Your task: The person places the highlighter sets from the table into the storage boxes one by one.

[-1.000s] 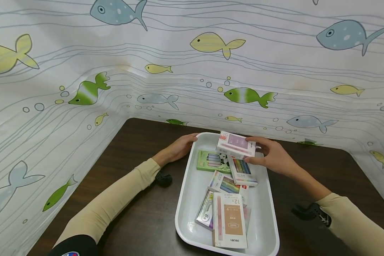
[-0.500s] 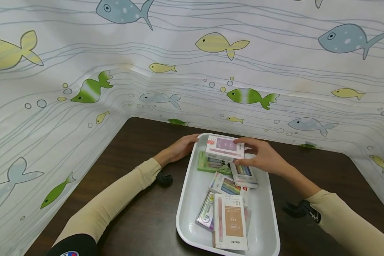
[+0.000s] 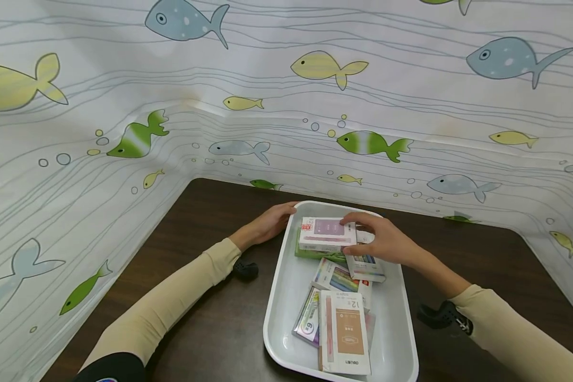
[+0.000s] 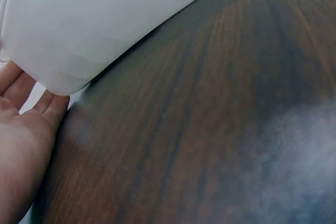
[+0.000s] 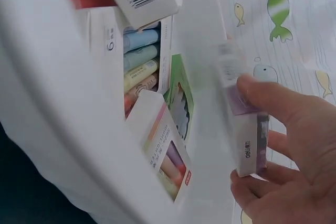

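My right hand pinches a white box with a purple label between thumb and fingers, at the far end of the white tray. The box overlaps a green box; contact between them cannot be told. In the right wrist view the purple-labelled box is seen end-on in my grip. At the tray's far left corner my left hand holds the rim. The left wrist view shows its fingers behind the tray corner.
Other boxes lie in the tray: one with a rainbow edge, a rainbow colour box, a purple-edged box and an orange-labelled white box. Dark wooden table surrounds the tray. A fish-print sheet rises behind.
My right hand has brought the purple-labelled box left and down over the green box, covering most of it. The left hand stays at the tray corner.
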`<control>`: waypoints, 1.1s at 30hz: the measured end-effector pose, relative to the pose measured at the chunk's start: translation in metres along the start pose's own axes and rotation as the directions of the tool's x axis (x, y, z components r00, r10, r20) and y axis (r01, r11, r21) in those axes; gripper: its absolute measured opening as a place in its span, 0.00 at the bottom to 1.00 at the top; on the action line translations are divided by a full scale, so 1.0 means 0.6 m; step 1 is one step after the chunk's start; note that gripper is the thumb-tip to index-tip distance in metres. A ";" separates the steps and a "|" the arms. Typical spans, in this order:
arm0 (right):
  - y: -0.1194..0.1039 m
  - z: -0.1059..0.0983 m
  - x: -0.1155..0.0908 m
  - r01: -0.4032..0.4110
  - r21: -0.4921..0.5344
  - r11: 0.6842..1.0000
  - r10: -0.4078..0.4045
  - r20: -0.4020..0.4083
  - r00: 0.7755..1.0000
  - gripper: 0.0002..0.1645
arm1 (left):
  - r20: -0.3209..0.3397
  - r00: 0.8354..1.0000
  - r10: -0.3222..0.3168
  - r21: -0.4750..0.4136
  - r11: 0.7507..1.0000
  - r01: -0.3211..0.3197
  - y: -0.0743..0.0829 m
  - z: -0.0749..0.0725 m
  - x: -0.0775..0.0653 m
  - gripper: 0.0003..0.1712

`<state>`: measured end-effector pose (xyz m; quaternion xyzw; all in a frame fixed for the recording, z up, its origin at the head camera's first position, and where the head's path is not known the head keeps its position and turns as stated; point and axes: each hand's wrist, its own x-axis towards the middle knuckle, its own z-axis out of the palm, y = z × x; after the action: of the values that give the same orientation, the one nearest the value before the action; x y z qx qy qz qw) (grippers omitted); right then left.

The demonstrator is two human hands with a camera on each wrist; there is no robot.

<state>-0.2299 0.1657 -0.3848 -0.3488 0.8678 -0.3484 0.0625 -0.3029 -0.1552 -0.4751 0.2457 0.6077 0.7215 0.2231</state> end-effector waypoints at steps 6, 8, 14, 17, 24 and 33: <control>-0.006 0.003 -0.003 -0.026 -0.093 0.995 0.029 0.028 0.999 0.45 | -0.005 1.000 0.005 -0.002 1.000 -0.005 -0.002 -0.003 -0.002 0.31; -0.007 0.000 -0.006 -0.041 -0.100 0.994 0.043 0.019 0.999 0.44 | -0.007 1.000 0.008 -0.004 1.000 -0.008 -0.003 -0.003 -0.001 0.31; -0.007 -0.021 -0.032 -0.117 -0.128 0.985 0.107 -0.084 0.991 0.42 | 0.006 1.000 0.010 -0.006 1.000 -0.009 -0.005 0.000 0.010 0.30; -0.002 -0.032 -0.056 -0.162 -0.148 0.976 0.142 -0.138 0.980 0.40 | 0.024 1.000 0.006 -0.006 1.000 -0.006 -0.006 0.005 0.015 0.31; 0.019 -0.045 -0.117 -0.227 -0.272 0.935 0.154 -0.266 0.952 0.46 | 0.018 1.000 0.003 0.018 1.000 -0.003 -0.006 0.006 0.018 0.30; 0.043 -0.030 -0.151 -0.238 -0.473 0.848 0.054 -0.369 0.928 0.49 | -0.051 0.998 -0.040 0.236 0.971 0.051 0.012 -0.014 -0.021 0.28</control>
<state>-0.1829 0.2476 -0.4002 -0.2188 0.9505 -0.1555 -0.1568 -0.2988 -0.1705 -0.4702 0.2400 0.6998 0.6440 0.1948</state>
